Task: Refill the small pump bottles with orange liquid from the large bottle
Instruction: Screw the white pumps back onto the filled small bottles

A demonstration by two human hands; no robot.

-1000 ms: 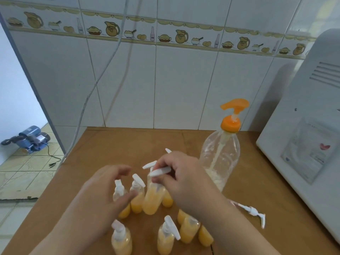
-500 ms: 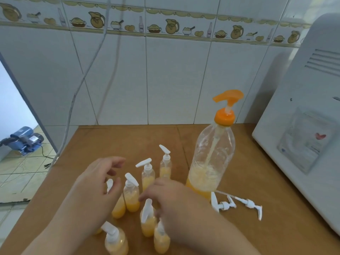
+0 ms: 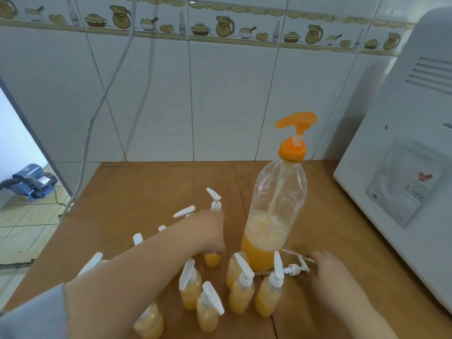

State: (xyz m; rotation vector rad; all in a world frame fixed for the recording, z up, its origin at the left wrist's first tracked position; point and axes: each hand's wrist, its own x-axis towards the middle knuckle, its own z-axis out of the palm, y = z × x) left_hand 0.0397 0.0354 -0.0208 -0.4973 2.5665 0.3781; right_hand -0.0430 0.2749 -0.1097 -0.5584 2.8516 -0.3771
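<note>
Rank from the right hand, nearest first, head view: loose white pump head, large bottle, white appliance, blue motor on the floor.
1. loose white pump head: lying on the table just left of the right hand.
2. large bottle: upright, beyond and left.
3. white appliance: along the table's right side.
4. blue motor: on the floor, far left.

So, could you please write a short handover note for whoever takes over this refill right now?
Left hand grips a small pump bottle at the back of the cluster. Right hand reaches toward the loose white pump lying by the large bottle; blurred, grip unclear. Large bottle stands upright, roughly a quarter full, orange pump on. Done: the front small bottles look filled and capped. Left: check the held bottle, fit the loose pump.
</note>
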